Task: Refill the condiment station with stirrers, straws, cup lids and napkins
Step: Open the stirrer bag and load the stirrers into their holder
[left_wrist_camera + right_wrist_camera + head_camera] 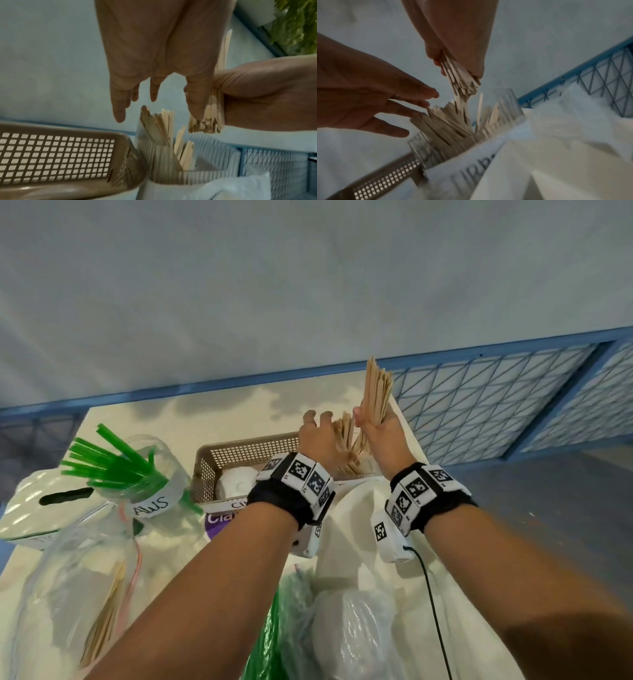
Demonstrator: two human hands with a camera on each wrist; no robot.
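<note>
My right hand [375, 433] grips a thick bundle of wooden stirrers [376, 392] and holds it upright. The bundle's lower ends [462, 81] hang just above a clear ribbed container [510, 102] that stands at the table's far right and holds several loose stirrers [447, 124]. My left hand [317, 433] is open with its fingers spread, just left of the bundle. In the right wrist view its fingertips [426, 105] reach the tops of the stirrers leaning in the container. The left wrist view shows my left thumb [197, 102] against the bundle [209, 119].
A brown perforated basket [239, 453] with white cup lids [236, 484] stands left of the container. Further left are a jar of green straws [116, 467] and a white dispenser box [44, 508]. Plastic supply bags [349, 628] fill the near table. A blue mesh railing [479, 405] runs behind.
</note>
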